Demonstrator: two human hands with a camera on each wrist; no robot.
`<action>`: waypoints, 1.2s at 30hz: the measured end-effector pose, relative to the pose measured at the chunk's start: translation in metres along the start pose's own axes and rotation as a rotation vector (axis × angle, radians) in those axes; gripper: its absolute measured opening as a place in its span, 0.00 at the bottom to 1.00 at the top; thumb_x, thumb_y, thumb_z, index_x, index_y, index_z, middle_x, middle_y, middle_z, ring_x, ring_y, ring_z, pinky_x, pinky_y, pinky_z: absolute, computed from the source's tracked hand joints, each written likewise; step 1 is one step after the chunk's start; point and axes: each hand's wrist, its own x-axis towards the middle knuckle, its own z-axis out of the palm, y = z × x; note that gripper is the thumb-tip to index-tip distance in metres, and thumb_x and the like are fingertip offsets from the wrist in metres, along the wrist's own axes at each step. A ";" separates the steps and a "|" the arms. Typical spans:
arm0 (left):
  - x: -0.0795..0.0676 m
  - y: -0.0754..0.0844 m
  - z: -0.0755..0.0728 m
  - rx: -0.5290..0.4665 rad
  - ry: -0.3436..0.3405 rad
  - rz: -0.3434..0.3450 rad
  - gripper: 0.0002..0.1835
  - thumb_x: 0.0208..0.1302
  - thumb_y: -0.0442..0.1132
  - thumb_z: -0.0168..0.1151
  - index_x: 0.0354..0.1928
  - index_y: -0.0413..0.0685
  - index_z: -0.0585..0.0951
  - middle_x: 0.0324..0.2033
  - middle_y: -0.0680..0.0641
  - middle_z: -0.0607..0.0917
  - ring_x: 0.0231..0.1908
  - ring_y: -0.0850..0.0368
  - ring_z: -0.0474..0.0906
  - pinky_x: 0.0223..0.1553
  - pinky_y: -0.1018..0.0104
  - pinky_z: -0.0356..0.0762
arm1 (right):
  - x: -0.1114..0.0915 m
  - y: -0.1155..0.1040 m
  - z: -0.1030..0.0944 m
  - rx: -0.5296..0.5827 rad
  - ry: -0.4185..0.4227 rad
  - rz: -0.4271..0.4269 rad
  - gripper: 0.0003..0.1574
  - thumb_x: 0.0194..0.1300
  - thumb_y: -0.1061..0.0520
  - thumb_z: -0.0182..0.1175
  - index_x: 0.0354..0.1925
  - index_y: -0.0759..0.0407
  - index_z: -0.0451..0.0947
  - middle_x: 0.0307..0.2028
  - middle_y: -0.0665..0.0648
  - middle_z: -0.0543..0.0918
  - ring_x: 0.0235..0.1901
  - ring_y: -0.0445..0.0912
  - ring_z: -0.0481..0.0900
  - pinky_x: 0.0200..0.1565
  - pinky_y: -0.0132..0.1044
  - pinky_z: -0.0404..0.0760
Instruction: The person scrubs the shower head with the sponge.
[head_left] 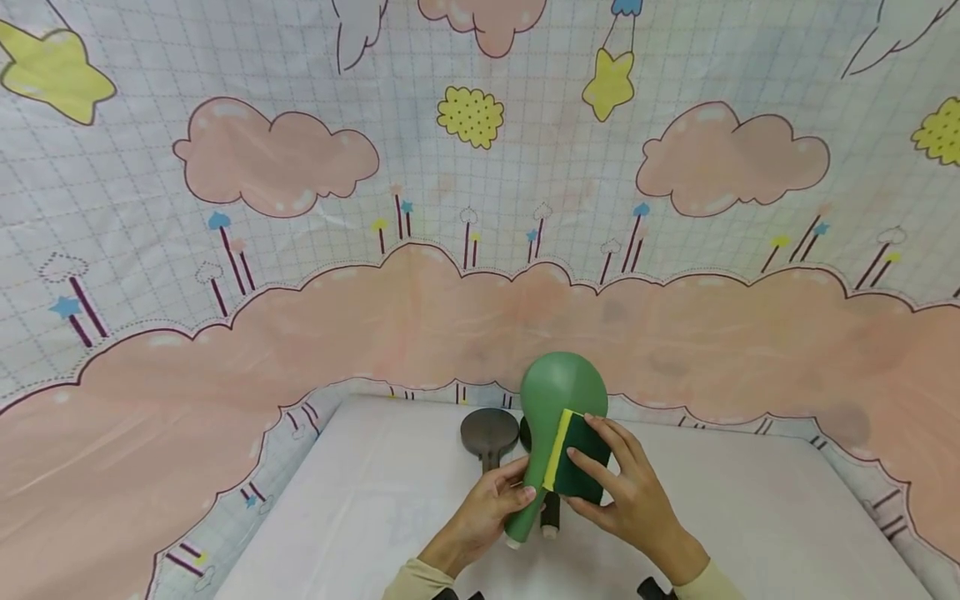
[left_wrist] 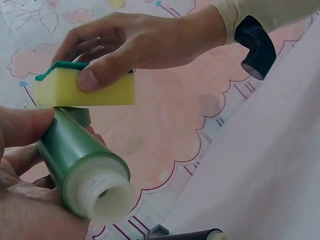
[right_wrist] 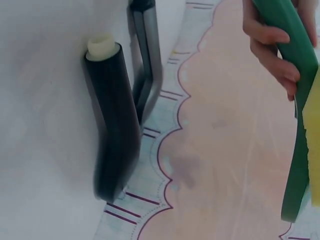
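Note:
My left hand (head_left: 483, 507) grips the handle of a green shower head (head_left: 558, 379), its round head pointing away from me. In the left wrist view, the pale hollow connector (left_wrist: 107, 195) at the handle's end faces the camera. My right hand (head_left: 641, 496) holds a sponge (head_left: 581, 467) with a dark green scouring side and a yellow side. The yellow side faces the shower head and appears to lie against it. My right thumb (left_wrist: 89, 80) presses the sponge's yellow edge. The sponge covers part of the green head.
A dark grey shower head (head_left: 489, 430) lies on the white table (head_left: 360, 483) behind my left hand. Beside it is a black one (head_left: 551, 510), partly hidden by the green shower head. A cloth printed with clouds (head_left: 281, 158) hangs behind the table.

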 end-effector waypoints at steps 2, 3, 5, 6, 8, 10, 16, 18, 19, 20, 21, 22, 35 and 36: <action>0.000 0.000 0.000 0.009 0.017 -0.001 0.32 0.71 0.33 0.54 0.74 0.36 0.58 0.61 0.46 0.76 0.56 0.60 0.76 0.57 0.65 0.75 | 0.002 0.003 -0.001 -0.011 0.002 0.002 0.30 0.66 0.32 0.56 0.49 0.52 0.84 0.61 0.71 0.74 0.59 0.63 0.70 0.73 0.29 0.53; 0.000 0.000 0.000 0.011 0.027 0.003 0.32 0.71 0.32 0.55 0.73 0.35 0.58 0.60 0.47 0.76 0.56 0.59 0.76 0.57 0.66 0.75 | 0.003 0.004 -0.002 -0.013 0.002 0.003 0.30 0.66 0.32 0.56 0.49 0.52 0.84 0.61 0.71 0.74 0.59 0.63 0.70 0.73 0.29 0.52; 0.000 0.000 0.001 0.022 0.048 0.010 0.32 0.70 0.32 0.56 0.73 0.34 0.59 0.58 0.48 0.77 0.56 0.59 0.76 0.57 0.67 0.74 | 0.004 0.005 -0.002 -0.016 -0.005 0.005 0.30 0.66 0.32 0.55 0.49 0.52 0.84 0.61 0.70 0.74 0.59 0.63 0.70 0.73 0.29 0.52; 0.000 0.001 0.002 0.035 0.059 0.018 0.32 0.70 0.32 0.56 0.73 0.34 0.59 0.59 0.47 0.77 0.56 0.60 0.76 0.57 0.69 0.74 | 0.004 0.005 -0.003 -0.016 -0.010 0.006 0.31 0.66 0.32 0.55 0.49 0.52 0.84 0.61 0.70 0.74 0.59 0.63 0.70 0.73 0.28 0.52; 0.000 0.002 0.004 0.072 0.089 0.037 0.33 0.67 0.29 0.57 0.73 0.34 0.60 0.60 0.43 0.76 0.56 0.60 0.75 0.57 0.71 0.73 | 0.004 0.004 -0.003 -0.013 -0.018 0.012 0.31 0.66 0.31 0.55 0.50 0.52 0.83 0.62 0.70 0.74 0.59 0.62 0.69 0.73 0.28 0.52; -0.001 0.003 0.007 0.117 0.109 0.055 0.34 0.65 0.28 0.58 0.72 0.35 0.61 0.61 0.40 0.75 0.56 0.60 0.74 0.57 0.73 0.73 | 0.003 0.003 -0.002 -0.011 -0.019 0.019 0.31 0.66 0.31 0.55 0.50 0.52 0.83 0.62 0.70 0.73 0.59 0.62 0.69 0.73 0.27 0.52; 0.001 0.001 0.009 0.204 0.159 0.124 0.36 0.62 0.29 0.61 0.72 0.36 0.62 0.64 0.34 0.73 0.55 0.62 0.75 0.56 0.74 0.74 | 0.004 0.002 -0.001 -0.010 -0.012 0.027 0.31 0.66 0.31 0.55 0.51 0.51 0.83 0.63 0.70 0.73 0.60 0.62 0.69 0.73 0.27 0.52; 0.001 -0.001 0.009 0.276 0.203 0.148 0.35 0.61 0.30 0.62 0.71 0.37 0.64 0.61 0.34 0.75 0.52 0.63 0.78 0.52 0.74 0.77 | 0.004 0.002 -0.001 -0.010 -0.016 0.022 0.31 0.66 0.31 0.55 0.51 0.51 0.83 0.62 0.70 0.73 0.60 0.62 0.69 0.73 0.27 0.52; 0.001 -0.002 0.009 0.318 0.229 0.158 0.35 0.61 0.31 0.63 0.70 0.37 0.65 0.60 0.34 0.77 0.50 0.63 0.79 0.50 0.74 0.78 | 0.004 0.002 -0.001 -0.009 -0.016 0.017 0.31 0.66 0.31 0.55 0.51 0.51 0.83 0.62 0.70 0.73 0.60 0.63 0.69 0.73 0.28 0.52; 0.001 -0.003 0.010 0.367 0.259 0.167 0.34 0.60 0.32 0.64 0.70 0.38 0.67 0.58 0.35 0.79 0.48 0.63 0.80 0.47 0.74 0.79 | 0.004 0.002 -0.001 -0.010 -0.017 0.013 0.31 0.66 0.31 0.55 0.51 0.51 0.83 0.62 0.70 0.73 0.60 0.63 0.69 0.73 0.28 0.52; 0.001 -0.004 0.010 0.423 0.291 0.175 0.34 0.60 0.33 0.66 0.69 0.39 0.68 0.56 0.36 0.80 0.47 0.63 0.80 0.46 0.74 0.79 | 0.003 0.003 -0.001 -0.015 -0.020 0.012 0.31 0.66 0.31 0.55 0.51 0.51 0.83 0.62 0.70 0.73 0.59 0.63 0.69 0.73 0.28 0.51; 0.000 -0.004 0.011 0.471 0.319 0.183 0.34 0.59 0.34 0.68 0.68 0.40 0.69 0.54 0.36 0.82 0.45 0.63 0.81 0.44 0.73 0.80 | 0.003 0.003 -0.002 -0.019 -0.021 0.013 0.31 0.67 0.31 0.54 0.51 0.51 0.83 0.62 0.70 0.73 0.59 0.63 0.69 0.73 0.27 0.51; 0.000 -0.008 0.012 0.602 0.369 0.264 0.26 0.53 0.30 0.71 0.55 0.48 0.75 0.45 0.43 0.83 0.41 0.62 0.82 0.42 0.69 0.79 | 0.002 0.014 -0.010 -0.025 0.004 0.059 0.33 0.66 0.30 0.55 0.53 0.52 0.83 0.62 0.70 0.73 0.60 0.63 0.69 0.73 0.27 0.51; -0.001 -0.008 0.012 0.613 0.378 0.273 0.26 0.53 0.30 0.71 0.55 0.49 0.75 0.46 0.44 0.82 0.42 0.62 0.82 0.42 0.69 0.79 | 0.002 0.014 -0.010 -0.025 0.005 0.062 0.33 0.66 0.30 0.55 0.53 0.51 0.82 0.62 0.70 0.73 0.60 0.63 0.69 0.73 0.28 0.51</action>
